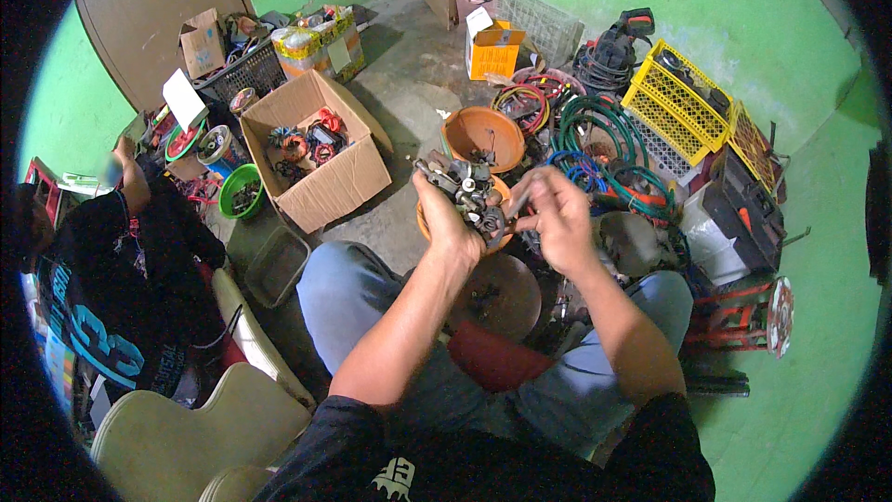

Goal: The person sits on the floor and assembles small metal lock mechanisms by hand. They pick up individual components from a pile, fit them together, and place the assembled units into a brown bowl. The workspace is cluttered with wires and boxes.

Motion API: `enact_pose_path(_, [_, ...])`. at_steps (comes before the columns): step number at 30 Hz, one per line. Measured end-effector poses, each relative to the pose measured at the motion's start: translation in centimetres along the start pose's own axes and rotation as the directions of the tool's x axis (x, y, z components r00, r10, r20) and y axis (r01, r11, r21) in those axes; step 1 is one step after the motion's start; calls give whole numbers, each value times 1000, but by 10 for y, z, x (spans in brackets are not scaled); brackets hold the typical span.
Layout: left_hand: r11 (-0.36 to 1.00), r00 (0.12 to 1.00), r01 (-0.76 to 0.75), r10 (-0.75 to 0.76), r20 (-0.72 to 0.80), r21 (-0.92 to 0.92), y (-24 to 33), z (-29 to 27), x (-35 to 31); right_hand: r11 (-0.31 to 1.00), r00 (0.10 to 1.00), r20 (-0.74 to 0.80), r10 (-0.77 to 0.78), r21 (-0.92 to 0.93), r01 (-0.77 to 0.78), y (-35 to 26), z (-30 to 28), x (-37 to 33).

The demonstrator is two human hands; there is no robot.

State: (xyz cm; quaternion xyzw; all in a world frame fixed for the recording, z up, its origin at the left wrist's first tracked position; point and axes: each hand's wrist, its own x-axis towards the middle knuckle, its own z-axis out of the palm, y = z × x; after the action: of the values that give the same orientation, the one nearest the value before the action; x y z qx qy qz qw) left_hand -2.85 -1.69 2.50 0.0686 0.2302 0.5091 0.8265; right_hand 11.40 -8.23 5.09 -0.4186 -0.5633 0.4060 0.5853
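My left hand (pixel 448 216) grips a grey metal engine part (pixel 467 192), a lumpy assembly with small fittings, held up in front of me. My right hand (pixel 556 214) pinches a thin metal tool (pixel 518 202) whose tip points at the lower side of that part. Both hands hover above an orange plastic bowl (pixel 424 219) and a dark round disc (pixel 499 293) that lies between my knees. I sit with jeans-clad legs apart, a red seat (pixel 492 355) showing between them.
An open cardboard box (pixel 325 188) of wire coils stands at left, a second orange bowl (pixel 481 136) behind the hands. Green and blue hoses (pixel 604 144), yellow crates (pixel 678 98) and a black box (pixel 743 204) crowd the right. A person in a black shirt (pixel 111 288) sits at far left.
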Motion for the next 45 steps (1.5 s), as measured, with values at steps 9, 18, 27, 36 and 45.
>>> enact_pose_path(9, [996, 1000, -11, 9, -25, -85, 9, 7, -9, 979, 952, -294, -85, 151, 134, -29, -27, 14])
enact_pose_path(18, [993, 995, -103, 103, 0, -60, 24, 11, -15, 741, 842, -128, -525, -556, 377, -19, -13, 5])
enact_pose_path(27, [993, 984, -107, 113, 136, -47, 25, 7, -19, 507, 765, 58, -641, -717, 479, -10, -12, 14])
enact_pose_path(36, [994, 989, -104, 108, 103, -42, 23, 6, -14, 834, 993, -117, -32, -551, -38, 76, -8, 20])
enact_pose_path(45, [993, 988, -116, 118, 104, -22, 21, 1, -10, 703, 975, -224, 12, -691, -167, 142, -18, 22])
